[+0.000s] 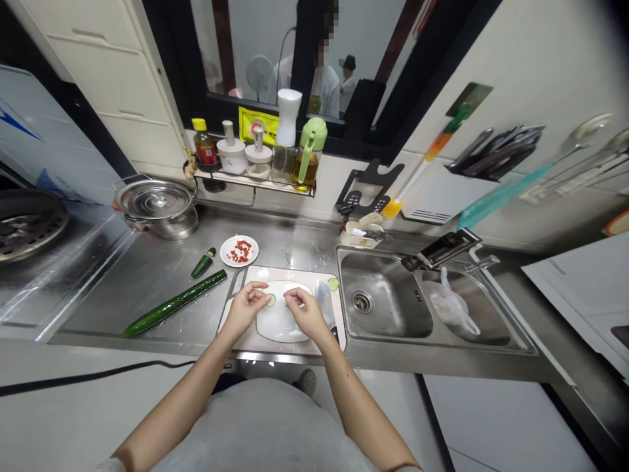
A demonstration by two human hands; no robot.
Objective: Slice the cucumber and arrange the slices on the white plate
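My left hand pinches a thin round cucumber slice at the left side of a white plate with rounded corners. Over the plate's right side, my right hand has thumb and fingertips pressed together; anything between them is too small to make out. Beneath the plate lies a pale pink cutting board. A knife rests on the board to the right, its dark handle towards me. Beside its blade is a pale green cucumber piece.
Left of the board lie a long cucumber and a short cut cucumber piece. Behind them sits a small plate of chopped red bits. A lidded steel pot stands back left; a double sink is right.
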